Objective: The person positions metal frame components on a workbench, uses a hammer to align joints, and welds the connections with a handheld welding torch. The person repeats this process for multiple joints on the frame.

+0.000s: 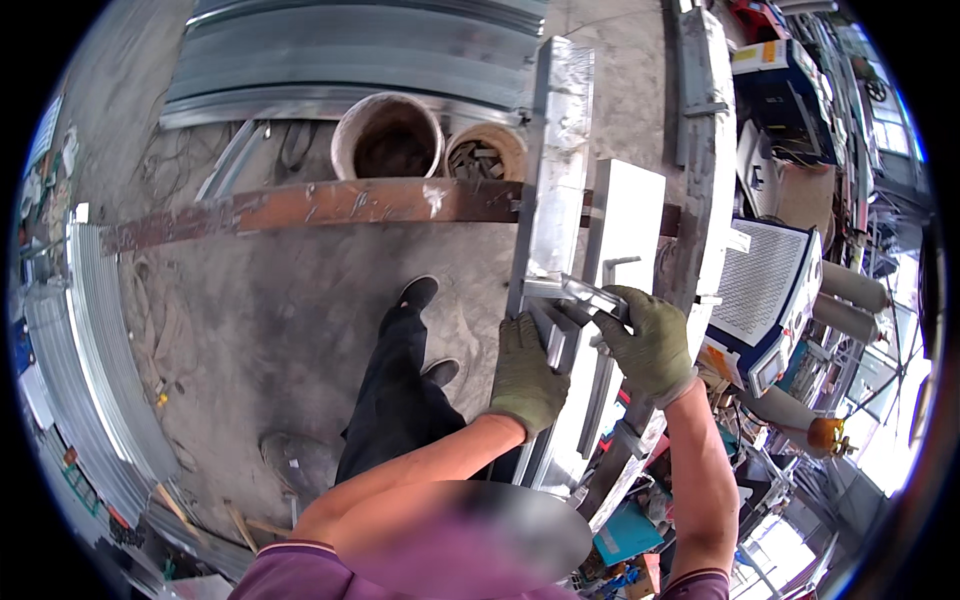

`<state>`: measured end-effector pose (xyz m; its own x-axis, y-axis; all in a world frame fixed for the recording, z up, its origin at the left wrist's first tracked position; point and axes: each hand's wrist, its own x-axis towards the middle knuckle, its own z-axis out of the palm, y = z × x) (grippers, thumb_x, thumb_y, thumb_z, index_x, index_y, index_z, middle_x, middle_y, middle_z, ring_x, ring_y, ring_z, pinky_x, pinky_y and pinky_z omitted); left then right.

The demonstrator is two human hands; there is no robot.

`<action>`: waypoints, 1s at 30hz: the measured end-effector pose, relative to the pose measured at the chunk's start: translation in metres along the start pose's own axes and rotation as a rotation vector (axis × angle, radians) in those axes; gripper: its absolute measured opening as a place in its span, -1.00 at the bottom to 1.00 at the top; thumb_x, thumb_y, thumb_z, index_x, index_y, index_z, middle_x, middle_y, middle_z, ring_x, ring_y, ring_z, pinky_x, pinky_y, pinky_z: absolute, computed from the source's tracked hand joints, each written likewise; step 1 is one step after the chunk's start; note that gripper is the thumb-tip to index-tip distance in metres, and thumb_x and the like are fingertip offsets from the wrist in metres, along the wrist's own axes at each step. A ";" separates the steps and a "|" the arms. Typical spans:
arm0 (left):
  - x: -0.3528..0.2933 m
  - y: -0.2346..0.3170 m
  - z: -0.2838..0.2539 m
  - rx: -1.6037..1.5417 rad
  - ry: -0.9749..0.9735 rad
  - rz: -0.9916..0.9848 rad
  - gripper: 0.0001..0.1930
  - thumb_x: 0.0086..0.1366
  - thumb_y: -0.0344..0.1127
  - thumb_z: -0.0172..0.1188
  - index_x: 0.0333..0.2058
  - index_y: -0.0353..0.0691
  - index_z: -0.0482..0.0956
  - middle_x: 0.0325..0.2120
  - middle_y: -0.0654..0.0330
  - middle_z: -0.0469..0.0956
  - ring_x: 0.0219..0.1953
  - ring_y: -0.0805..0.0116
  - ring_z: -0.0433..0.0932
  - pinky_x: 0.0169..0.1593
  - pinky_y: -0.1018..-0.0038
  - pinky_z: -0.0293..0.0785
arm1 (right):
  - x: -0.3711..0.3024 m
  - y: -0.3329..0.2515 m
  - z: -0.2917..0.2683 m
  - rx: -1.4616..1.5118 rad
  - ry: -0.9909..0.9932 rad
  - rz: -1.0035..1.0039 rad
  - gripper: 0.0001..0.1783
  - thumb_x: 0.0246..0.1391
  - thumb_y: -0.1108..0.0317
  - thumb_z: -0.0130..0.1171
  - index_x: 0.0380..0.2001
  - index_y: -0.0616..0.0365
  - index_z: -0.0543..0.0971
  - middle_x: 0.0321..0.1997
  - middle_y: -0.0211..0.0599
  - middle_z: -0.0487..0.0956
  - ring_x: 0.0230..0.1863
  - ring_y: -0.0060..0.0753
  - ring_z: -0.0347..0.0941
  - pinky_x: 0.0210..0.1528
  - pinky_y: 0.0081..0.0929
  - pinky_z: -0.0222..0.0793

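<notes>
Both my hands wear olive-green work gloves and are close together over a long metal beam (553,170). My left hand (528,378) is closed along the side of a grey angled metal piece (552,328), its fingertips at the upper end. Just to the right, my right hand (650,345) grips a short shiny metal bar (590,292) between thumb and fingers. That bar lies slantwise across the beam's near end. A pale rectangular metal block (625,220) lies beyond my right hand, a small bent rod (622,262) on it. The gloves partly hide where the pieces meet.
A rusty brown beam (330,207) crosses ahead at left. Behind it stand a deep bucket (345,135) and a smaller bucket (520,160) of metal offcuts. Corrugated sheets (360,50) lie farther off. A white-and-blue machine (760,280) and gas cylinders (850,285) stand at right.
</notes>
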<state>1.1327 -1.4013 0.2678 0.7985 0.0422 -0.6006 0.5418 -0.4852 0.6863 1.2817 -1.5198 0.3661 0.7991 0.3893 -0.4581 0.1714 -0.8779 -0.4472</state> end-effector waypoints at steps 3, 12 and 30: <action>0.001 0.005 -0.014 -0.180 -0.063 -0.105 0.09 0.30 -0.24 0.35 0.56 -0.66 -0.16 0.56 -0.57 -0.10 0.64 -0.46 -0.11 0.67 -0.02 -0.04 | -0.006 0.009 -0.010 0.477 -0.179 0.199 -0.68 0.33 0.23 0.46 0.01 0.22 0.75 -0.39 -0.34 0.74 -0.36 -0.59 0.60 -0.28 -0.37 0.54; 0.003 -0.004 -0.002 -0.102 0.006 -0.058 0.05 0.30 -0.20 0.33 0.57 -0.59 -0.08 0.51 -0.49 0.09 0.61 -0.42 0.02 0.66 0.01 0.03 | -0.027 0.019 -0.003 1.039 -0.214 0.286 -0.62 0.42 0.24 0.39 0.03 0.41 0.71 -0.23 -0.10 0.82 -0.21 -0.32 0.76 -0.08 -0.31 0.69; 0.003 -0.008 0.003 -0.055 0.036 -0.022 0.06 0.31 -0.16 0.28 0.57 -0.59 -0.11 0.52 -0.51 0.06 0.60 -0.43 0.06 0.65 0.03 0.07 | -0.032 0.022 0.010 1.419 -0.296 0.324 -0.50 0.40 0.17 0.39 0.14 0.41 0.62 -0.14 -0.07 0.77 -0.25 -0.21 0.76 -0.15 -0.25 0.74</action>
<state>1.1300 -1.4002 0.2595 0.7945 0.0842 -0.6014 0.5723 -0.4351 0.6951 1.2539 -1.5492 0.3632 0.5185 0.4289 -0.7397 -0.8176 -0.0048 -0.5758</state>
